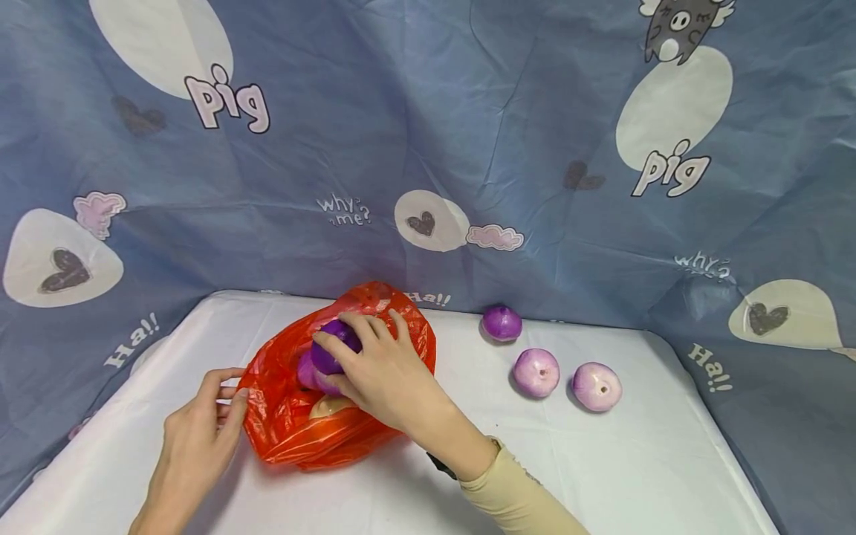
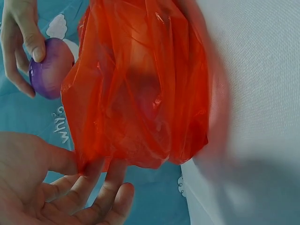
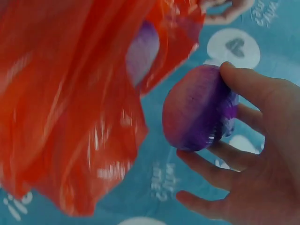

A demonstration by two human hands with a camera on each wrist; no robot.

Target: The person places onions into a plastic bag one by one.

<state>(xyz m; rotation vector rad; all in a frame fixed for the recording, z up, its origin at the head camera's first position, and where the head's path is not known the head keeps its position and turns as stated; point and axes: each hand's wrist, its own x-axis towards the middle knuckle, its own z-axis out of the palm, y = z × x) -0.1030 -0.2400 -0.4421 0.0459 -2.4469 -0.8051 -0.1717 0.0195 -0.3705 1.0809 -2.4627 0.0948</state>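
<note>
A red plastic bag (image 1: 267,394) stands on the white table with its mouth spread open. My left hand (image 1: 197,435) pinches the bag's left rim between thumb and fingers, as the left wrist view also shows. Above the mouth, my right hand (image 1: 384,371) grips a purple onion (image 3: 199,110), with the thumb on one side and fingers on the other. Another purple onion (image 1: 307,371) is inside the bag, partly hidden by the held one; its pale side (image 3: 143,51) shows in the right wrist view. A tan item (image 1: 331,406) also lies in the bag, its kind unclear.
To the right of the bag, three onions lie on the white table (image 1: 655,468): a dark purple one (image 1: 501,323) at the back and two paler ones, the middle onion (image 1: 536,373) and the right onion (image 1: 597,387). A blue printed cloth (image 1: 428,148) hangs behind the table.
</note>
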